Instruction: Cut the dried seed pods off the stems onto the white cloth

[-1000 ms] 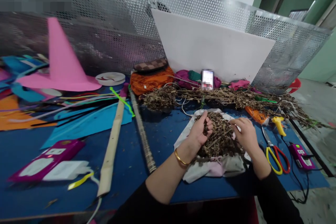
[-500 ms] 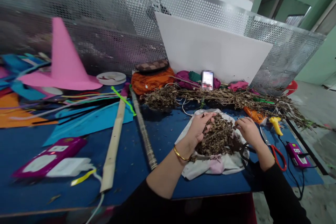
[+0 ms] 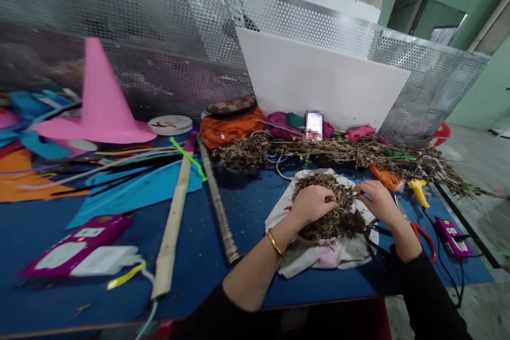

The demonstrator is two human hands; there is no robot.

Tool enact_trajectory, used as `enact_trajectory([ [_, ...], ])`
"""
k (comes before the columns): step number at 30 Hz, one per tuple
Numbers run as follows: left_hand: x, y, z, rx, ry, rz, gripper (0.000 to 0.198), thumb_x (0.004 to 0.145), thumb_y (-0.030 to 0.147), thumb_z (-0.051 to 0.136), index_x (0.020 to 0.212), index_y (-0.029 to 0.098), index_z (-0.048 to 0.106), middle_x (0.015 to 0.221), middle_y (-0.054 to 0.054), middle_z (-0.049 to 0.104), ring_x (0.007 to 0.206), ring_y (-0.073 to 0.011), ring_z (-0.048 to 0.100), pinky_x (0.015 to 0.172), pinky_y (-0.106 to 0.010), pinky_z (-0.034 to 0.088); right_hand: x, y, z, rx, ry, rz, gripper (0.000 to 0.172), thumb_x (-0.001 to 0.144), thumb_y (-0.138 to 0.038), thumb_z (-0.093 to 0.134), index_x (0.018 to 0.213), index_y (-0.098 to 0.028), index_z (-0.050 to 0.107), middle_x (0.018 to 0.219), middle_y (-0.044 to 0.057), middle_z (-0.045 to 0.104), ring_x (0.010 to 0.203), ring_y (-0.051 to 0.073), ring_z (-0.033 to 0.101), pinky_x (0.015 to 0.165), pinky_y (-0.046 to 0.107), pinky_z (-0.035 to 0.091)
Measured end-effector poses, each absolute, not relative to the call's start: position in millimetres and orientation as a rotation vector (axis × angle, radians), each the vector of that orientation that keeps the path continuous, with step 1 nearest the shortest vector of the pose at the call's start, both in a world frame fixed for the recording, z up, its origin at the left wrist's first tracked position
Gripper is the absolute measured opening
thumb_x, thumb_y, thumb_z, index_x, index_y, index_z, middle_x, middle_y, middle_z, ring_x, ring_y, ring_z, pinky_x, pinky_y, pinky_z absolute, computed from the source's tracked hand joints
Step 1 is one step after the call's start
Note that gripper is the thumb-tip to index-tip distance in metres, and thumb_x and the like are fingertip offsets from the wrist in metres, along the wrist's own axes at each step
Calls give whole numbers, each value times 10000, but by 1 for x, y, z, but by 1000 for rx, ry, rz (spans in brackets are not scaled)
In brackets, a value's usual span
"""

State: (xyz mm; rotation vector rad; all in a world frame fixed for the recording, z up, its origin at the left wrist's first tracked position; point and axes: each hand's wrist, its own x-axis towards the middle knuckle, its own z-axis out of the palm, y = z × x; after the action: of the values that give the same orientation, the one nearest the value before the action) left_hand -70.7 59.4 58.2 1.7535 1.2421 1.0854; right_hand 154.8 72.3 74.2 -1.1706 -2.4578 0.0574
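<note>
A heap of dried, crumbled plant material (image 3: 338,223) lies on a white cloth (image 3: 300,261) with a pink patch. Over the heap, my left hand (image 3: 316,204), wearing a gold bangle, has its fingers curled in on dried plant; the fingertips are partly hidden. My right hand (image 3: 375,199) pinches a thin dried stem (image 3: 354,192) at the heap's right edge. Beside that wrist, dark-handled pliers (image 3: 368,228) rest partly on the cloth. Red-handled scissors (image 3: 426,241) are just right of the forearm.
Dried branches (image 3: 358,153) run along the back, with a lit phone (image 3: 314,125) propped behind. A yellow glue gun (image 3: 418,192) and purple power strip (image 3: 452,238) sit right. To the left are a wrapped stick (image 3: 219,202), a wooden stick (image 3: 172,234) and a pink cone hat (image 3: 99,95).
My left hand has turned palm-down and lowered onto the heap, its fingers curling in. The right hand stays near the same place, still pinching. The view has tilted slightly.
</note>
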Motion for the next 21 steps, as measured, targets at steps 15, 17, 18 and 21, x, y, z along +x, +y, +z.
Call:
enact_trajectory([
  [15,-42,36,56,1337,1122,1391,165,684,319,703,594,185,670,591,-24,599,581,-135,501,557,-208,376,163,50,56,-1284,-2023,179,261,915,-354,436,991,-239,656,876,40,641,756,161,603,714,264,476],
  [17,-40,45,50,1111,1138,1384,232,699,388,682,651,161,669,483,18,509,453,-92,408,451,-197,297,167,45,52,-1265,-1975,242,255,905,-361,449,995,-236,654,857,38,635,682,153,595,660,262,483],
  [18,-41,50,48,1003,1128,1421,266,704,419,673,697,153,669,452,40,465,415,-76,365,423,-192,263,170,43,50,-1257,-1964,266,252,902,-361,454,995,-237,653,841,37,631,639,149,585,632,263,483],
  [21,-49,62,46,807,1057,1585,332,701,461,666,808,147,658,448,70,431,380,-52,327,403,-179,242,178,38,46,-1252,-1963,310,245,895,-357,462,979,-238,659,783,33,620,571,147,564,575,267,477],
])
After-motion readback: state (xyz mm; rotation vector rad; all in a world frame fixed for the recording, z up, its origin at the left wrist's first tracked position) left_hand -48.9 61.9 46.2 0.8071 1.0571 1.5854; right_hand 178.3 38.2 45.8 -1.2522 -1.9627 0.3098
